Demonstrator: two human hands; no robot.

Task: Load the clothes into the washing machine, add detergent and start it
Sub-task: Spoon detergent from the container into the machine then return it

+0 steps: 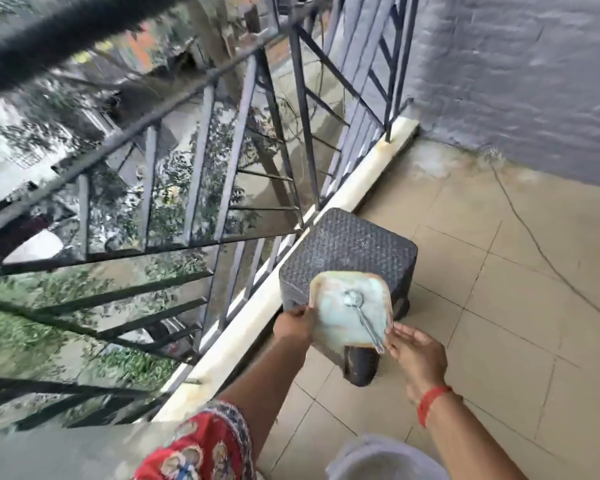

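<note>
Left hand point(293, 323) gripping rounded-square detergent tub point(350, 311) by its edge, metal spoon point(362, 315) inside, right hand point(414, 351) fingers spread touching the opposite rim, above dark woven-textured stool point(347, 251)

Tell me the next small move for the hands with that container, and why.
Probably lift the square container clear of the dark woven stool. The left hand grips its left edge and the right hand touches the right edge near the spoon handle. It holds pale powder, likely detergent, and no washing machine is in view, so it must be carried there.
</note>
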